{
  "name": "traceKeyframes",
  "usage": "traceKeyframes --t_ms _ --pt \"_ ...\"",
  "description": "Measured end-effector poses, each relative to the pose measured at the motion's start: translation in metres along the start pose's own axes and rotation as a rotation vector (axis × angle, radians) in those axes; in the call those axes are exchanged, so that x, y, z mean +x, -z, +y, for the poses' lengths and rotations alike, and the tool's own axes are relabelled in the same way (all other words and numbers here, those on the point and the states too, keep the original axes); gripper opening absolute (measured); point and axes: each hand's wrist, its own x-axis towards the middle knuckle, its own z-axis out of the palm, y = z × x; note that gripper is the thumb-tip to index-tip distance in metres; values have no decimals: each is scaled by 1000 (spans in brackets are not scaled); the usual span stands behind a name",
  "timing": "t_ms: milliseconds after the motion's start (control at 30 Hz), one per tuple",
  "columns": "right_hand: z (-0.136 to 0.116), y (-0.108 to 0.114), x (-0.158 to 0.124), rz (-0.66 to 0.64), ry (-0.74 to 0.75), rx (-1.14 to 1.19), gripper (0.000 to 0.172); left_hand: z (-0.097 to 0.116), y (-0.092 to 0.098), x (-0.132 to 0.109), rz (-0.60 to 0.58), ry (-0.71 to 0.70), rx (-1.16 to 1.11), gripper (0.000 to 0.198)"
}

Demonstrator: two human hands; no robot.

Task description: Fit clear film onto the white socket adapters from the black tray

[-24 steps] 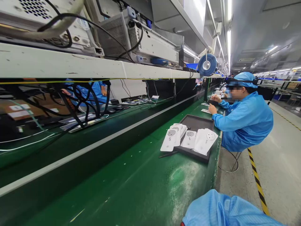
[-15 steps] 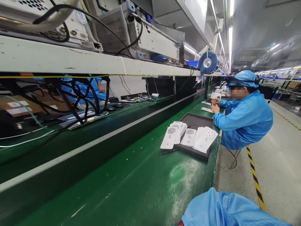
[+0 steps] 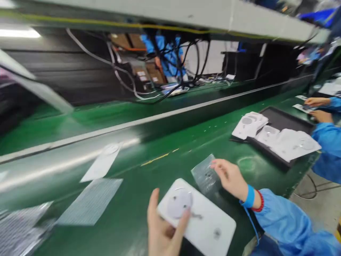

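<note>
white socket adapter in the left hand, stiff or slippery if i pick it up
Probably stiff: the white socket adapter shows a straight, flat outline while the left hand grips only its end. Its smooth casing may slip a little under the fingers.

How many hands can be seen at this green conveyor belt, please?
4: the person's left hand grips a white socket panel, the right hand touches a clear plastic sheet, and a co-worker's upper hand and lower hand are at the right edge. Others may be hidden.
</note>
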Motion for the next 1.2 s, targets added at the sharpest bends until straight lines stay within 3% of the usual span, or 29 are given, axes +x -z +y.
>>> traceKeyframes --t_ms 67,133,200,367,567,733,933,1067,1200 --pt "-6 4 1 25 -77 179 16 -5 -6 -6 -94 86 -113 87" --pt "-18 5 -1 29 -69 243 15 -8 -12 -6 -200 145 -181 70" --pt "-34 3 -6 9 10 181 13 -13 -14 -3 -297 173 -221 58" --pt "-60 -16 -20 -149 292 55 11 -29 -7 1 -478 135 -163 58" --pt "-56 -23 -23 -119 398 -29 13 -32 -5 -2 -428 -72 44 32" --pt "-52 -22 -27 -110 473 -127 15 -31 -5 -1 -447 -108 63 28" --pt "-49 -20 -31 -131 700 -249 25 -34 0 -3 -402 -102 45 29" --pt "-51 -18 -31 -162 655 -250 32 -34 1 -1 -406 -46 6 32" --pt "-53 -17 -30 -207 549 -77 32 -28 0 2 -407 -6 -27 37"
